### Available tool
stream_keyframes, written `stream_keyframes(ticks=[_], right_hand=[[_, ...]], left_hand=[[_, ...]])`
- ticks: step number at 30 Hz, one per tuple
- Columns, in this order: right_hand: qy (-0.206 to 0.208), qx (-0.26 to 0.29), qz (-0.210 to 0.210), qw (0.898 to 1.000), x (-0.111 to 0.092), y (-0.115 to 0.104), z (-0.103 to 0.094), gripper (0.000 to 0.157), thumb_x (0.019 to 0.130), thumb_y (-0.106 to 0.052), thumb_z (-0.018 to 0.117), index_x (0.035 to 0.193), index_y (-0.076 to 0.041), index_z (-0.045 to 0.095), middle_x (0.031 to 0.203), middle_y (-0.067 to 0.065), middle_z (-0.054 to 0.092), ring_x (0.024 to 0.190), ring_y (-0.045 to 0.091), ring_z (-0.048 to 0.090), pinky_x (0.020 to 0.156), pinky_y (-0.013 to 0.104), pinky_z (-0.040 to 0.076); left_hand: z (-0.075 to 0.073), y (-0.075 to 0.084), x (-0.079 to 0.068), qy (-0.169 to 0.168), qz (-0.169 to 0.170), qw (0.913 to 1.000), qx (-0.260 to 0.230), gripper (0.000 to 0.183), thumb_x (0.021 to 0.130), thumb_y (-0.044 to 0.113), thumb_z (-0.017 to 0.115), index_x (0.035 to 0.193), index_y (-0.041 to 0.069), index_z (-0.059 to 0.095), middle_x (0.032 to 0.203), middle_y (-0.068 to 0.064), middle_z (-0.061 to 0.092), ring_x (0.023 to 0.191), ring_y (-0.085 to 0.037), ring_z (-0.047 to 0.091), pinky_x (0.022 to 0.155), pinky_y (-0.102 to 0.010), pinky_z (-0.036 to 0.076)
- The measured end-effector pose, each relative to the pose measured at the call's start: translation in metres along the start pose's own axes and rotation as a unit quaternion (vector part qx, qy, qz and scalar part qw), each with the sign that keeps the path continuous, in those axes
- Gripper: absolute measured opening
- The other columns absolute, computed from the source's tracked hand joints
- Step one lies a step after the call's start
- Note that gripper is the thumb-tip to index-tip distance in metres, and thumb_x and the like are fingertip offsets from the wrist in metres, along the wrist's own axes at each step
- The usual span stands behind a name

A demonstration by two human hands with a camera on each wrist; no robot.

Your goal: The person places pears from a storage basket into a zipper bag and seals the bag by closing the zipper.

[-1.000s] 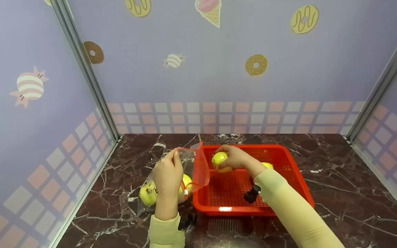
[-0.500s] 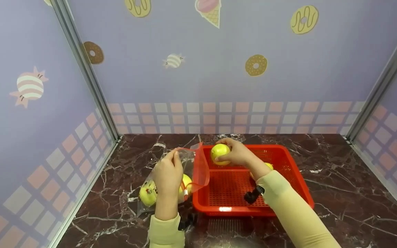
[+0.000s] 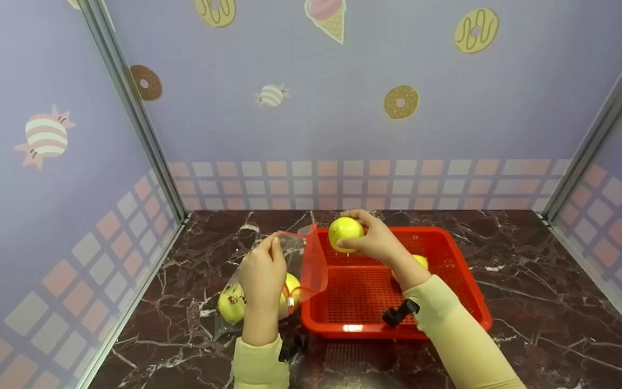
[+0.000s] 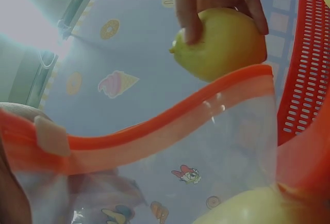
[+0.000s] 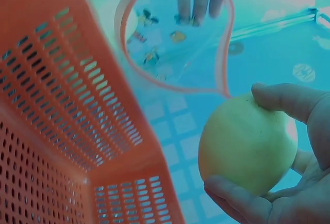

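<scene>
Head view: lemon (image 3: 346,233) aloft in the right hand (image 3: 380,243), near the bag mouth

Location: the lemon is just right of the frame's centre, over the far-left corner of the red plastic basket (image 3: 332,328); contact with the bag rim cannot be confirmed. Another yellow fruit (image 3: 420,261) lies in the basket.

Grip: the right hand grasps the lemon between thumb and fingers. The left hand (image 3: 262,275), lower centre, pinches the rim of the clear zip bag (image 4: 216,131), which contains yellow fruits (image 3: 231,305).

Handling, as judged: moderate weight, firm rind, smooth and possibly slippery, low breakage risk. Best hold is around the widest girth, fingers opposing thumb. The bag appears light and limp; take it by its red-orange rim, as its film walls would likely fold.
</scene>
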State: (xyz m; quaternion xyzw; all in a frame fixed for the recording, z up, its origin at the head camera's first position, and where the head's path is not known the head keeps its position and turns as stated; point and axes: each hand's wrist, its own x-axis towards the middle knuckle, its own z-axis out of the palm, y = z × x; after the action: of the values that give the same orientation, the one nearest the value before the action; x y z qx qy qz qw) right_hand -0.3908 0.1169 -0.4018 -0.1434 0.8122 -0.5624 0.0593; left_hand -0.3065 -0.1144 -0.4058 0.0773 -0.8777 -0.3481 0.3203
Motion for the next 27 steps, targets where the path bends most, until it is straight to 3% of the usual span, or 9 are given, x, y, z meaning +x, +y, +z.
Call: stream_keyframes(ticks=[8, 17, 27], right_hand=[[-0.002, 0.008, -0.045, 0.999, -0.012, -0.014, 0.01, 0.065, 0.082, -0.015, 0.084, 0.141, -0.016, 0.057, 0.13, 0.016, 0.061, 0.105, 0.026, 0.064, 0.08, 0.033, 0.059], [-0.03, 0.019, -0.067, 0.997, -0.024, -0.026, 0.025, 0.063, 0.081, -0.012, 0.084, 0.138, -0.02, 0.059, 0.129, 0.015, 0.062, 0.108, 0.027, 0.065, 0.085, 0.037, 0.059], [-0.065, -0.023, -0.098, 0.993, -0.026, -0.026, 0.053, 0.062, 0.081, -0.016, 0.086, 0.137, -0.016, 0.06, 0.131, 0.012, 0.064, 0.107, 0.024, 0.066, 0.09, 0.039, 0.059]], left_hand=[[0.0, 0.0, 0.0, 0.014, 0.01, 0.9999, -0.003, 0.027, 0.101, 0.02, 0.059, 0.116, 0.009, 0.078, 0.107, -0.019, 0.078, 0.092, -0.047, 0.073, 0.077, -0.06, 0.056], [-0.001, 0.001, 0.0, 0.008, 0.006, 0.9999, 0.001, 0.027, 0.102, 0.021, 0.059, 0.118, 0.009, 0.078, 0.108, -0.019, 0.078, 0.092, -0.048, 0.073, 0.079, -0.061, 0.056], [-0.001, 0.0, 0.0, 0.007, 0.008, 0.9999, 0.0, 0.027, 0.102, 0.021, 0.059, 0.118, 0.01, 0.078, 0.107, -0.018, 0.079, 0.093, -0.047, 0.073, 0.079, -0.06, 0.056]])
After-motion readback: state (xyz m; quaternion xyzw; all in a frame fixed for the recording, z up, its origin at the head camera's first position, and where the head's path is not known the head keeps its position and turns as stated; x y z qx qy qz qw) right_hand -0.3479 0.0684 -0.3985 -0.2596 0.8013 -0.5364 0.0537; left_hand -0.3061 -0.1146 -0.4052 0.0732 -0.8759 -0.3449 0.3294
